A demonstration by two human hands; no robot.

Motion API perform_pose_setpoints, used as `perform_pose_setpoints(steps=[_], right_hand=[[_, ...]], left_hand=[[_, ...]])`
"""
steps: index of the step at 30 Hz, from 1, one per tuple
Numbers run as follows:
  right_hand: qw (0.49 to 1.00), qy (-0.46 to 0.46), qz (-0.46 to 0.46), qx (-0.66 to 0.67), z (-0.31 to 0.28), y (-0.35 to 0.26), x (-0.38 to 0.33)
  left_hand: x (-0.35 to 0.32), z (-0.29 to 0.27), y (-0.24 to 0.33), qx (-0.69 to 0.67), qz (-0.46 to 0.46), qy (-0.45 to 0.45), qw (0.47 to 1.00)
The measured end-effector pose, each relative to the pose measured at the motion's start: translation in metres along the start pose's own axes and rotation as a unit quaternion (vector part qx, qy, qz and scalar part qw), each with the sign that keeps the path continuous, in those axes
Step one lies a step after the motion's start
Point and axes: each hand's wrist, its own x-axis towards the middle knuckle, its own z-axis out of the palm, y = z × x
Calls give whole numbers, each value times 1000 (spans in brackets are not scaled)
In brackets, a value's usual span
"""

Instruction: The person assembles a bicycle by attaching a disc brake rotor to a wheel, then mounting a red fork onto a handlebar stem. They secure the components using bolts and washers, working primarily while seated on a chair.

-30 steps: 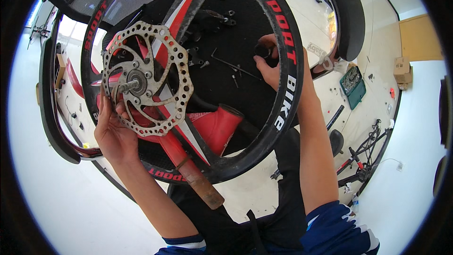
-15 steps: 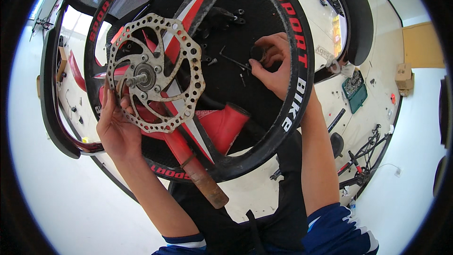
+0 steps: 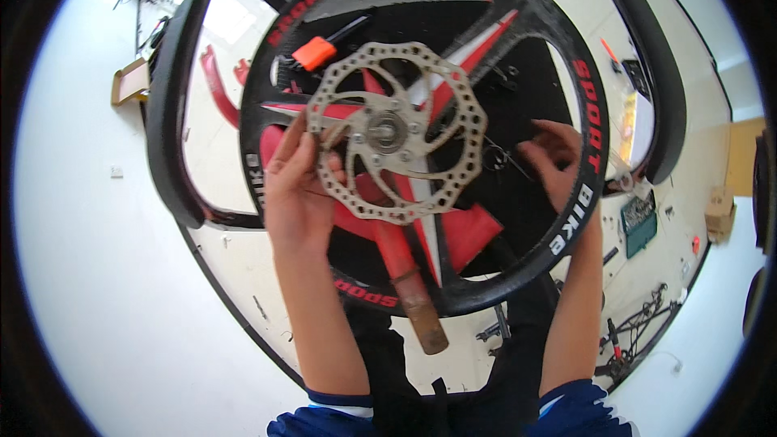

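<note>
Wheel: we hold a black bicycle wheel (image 3: pixel 566 218) with broad red and white spokes up in front of us; it fills the middle of the view, its rim bearing red and white lettering.
Brake disc: a round, drilled metal disc (image 3: pixel 396 131) sits bolted on the hub at the wheel's centre, facing us.
Left hand: our left hand (image 3: pixel 295 190) lies against the left edge of the disc, fingers (image 3: pixel 285 154) bent around its rim and the spoke behind it, gripping there.
Right hand: our right hand (image 3: pixel 558 163) reaches through the gap between the spokes on the right, fingers loosely curled and apart; we cannot tell whether they press on anything, and they hold nothing that we can see.
Axle stub: a rusty brown rod (image 3: pixel 421 307) points down from below the hub, past the lower rim.
Orange piece: a small orange block (image 3: pixel 313 53) shows behind the wheel, up and left of the disc.
Tyre: a black tyre (image 3: pixel 166 129) curves just left of the wheel.
Floor: pale floor (image 3: pixel 105 316) lies below, with a green box (image 3: pixel 639 222) and small tools (image 3: pixel 631 340) to the right.
</note>
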Motion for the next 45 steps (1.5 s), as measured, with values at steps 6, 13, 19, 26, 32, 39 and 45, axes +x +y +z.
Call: perform_pose_setpoints(steps=[6, 13, 19, 26, 32, 39, 45], right_hand=[[849, 3, 212, 483, -27, 7, 4], [739, -118, 216, 627, -26, -10, -9], [688, -204, -19, 696, -76, 43, -15], [790, -122, -239, 551, -184, -5, -113], [794, -40, -290, 532, -280, -55, -187], [771, -264, -229, 533, -313, -134, -201], [894, -140, -281, 321, -180, -253, -245]], left_hand=[[3, 7, -4, -13, 10, 27, 1000], [-3, 9, -1, 50, 29, 34, 998], [-24, 63, 12, 72, 97, -17, 993], [-127, 119, 38, -43, 144, -199, 969], [-189, 157, 32, -159, 154, -254, 941], [-210, 129, 38, -153, 198, -204, 946], [-220, 20, 70, -145, 276, -61, 948]])
